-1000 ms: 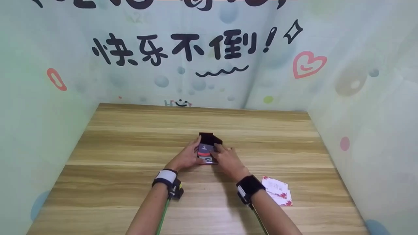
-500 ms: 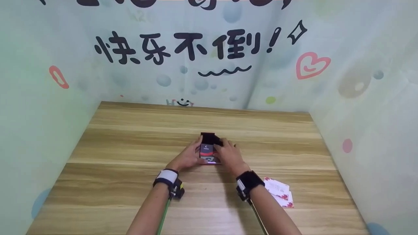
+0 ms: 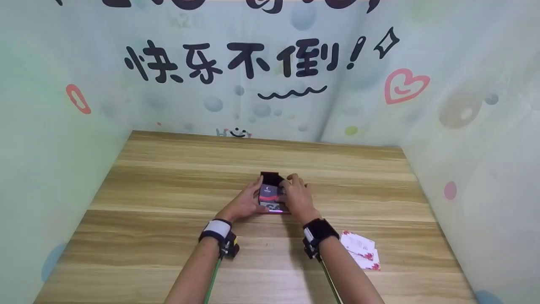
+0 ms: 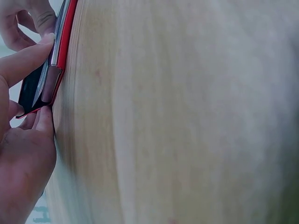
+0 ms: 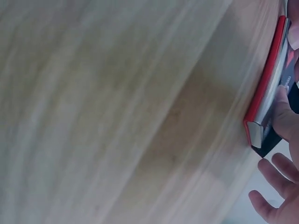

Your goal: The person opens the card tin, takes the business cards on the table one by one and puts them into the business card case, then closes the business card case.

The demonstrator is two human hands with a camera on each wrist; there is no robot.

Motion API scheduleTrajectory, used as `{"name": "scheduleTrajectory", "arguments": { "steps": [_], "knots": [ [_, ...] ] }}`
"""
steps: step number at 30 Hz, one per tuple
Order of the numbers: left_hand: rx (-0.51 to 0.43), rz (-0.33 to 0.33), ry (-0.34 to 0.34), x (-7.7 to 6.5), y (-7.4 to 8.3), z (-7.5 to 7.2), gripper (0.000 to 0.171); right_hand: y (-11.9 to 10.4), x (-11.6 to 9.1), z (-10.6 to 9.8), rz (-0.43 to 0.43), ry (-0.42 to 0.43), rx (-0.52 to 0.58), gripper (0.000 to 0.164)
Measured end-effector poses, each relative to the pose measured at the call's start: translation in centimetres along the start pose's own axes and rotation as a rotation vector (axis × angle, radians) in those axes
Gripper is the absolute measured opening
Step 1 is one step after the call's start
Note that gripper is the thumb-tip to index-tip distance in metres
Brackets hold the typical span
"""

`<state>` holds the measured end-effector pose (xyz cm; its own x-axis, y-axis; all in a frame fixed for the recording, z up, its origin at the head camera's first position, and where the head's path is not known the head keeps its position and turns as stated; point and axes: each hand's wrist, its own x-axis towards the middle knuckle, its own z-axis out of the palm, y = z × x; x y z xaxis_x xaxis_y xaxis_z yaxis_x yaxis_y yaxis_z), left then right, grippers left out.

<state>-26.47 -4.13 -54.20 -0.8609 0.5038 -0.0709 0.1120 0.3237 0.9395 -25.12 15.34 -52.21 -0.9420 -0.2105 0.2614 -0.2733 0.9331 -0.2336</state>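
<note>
A small card case [image 3: 270,177] with a black inner lid stands open on the wooden table; its edge shows red in both wrist views. A dark card [image 3: 266,192] with a red stripe and grey lower part lies in it. My left hand [image 3: 242,202] grips the case's left side, its thumb on top near the lower corner. My right hand [image 3: 298,198] is over the right side. In the right wrist view, my right thumb [image 5: 284,114] touches the card's face, while the other visible fingers [image 5: 275,177] are spread apart from the case. My right hand hides part of the card.
Two white cards [image 3: 358,242] with red floral corners lie overlapping on the table [image 3: 168,177], beside my right wrist. Printed cloth walls [image 3: 236,105] enclose the table at the back and both sides.
My right hand has shifted slightly right and its fingers have lifted, uncovering more of the dark card. My left hand keeps its grip on the case. The head view has drifted a little.
</note>
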Motion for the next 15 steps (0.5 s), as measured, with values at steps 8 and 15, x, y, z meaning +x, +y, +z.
{"name": "scheduleTrajectory", "arguments": {
  "steps": [8, 15],
  "knots": [
    [-0.015, 0.005, -0.006, 0.1, 0.0, 0.2, 0.11, 0.9, 0.3, 0.3, -0.016, 0.033, 0.001, 0.039],
    [-0.042, -0.015, -0.005, 0.0, 0.0, 0.0, 0.11, 1.3, -0.1, 0.4, -0.085, 0.079, -0.003, 0.037]
  ]
}}
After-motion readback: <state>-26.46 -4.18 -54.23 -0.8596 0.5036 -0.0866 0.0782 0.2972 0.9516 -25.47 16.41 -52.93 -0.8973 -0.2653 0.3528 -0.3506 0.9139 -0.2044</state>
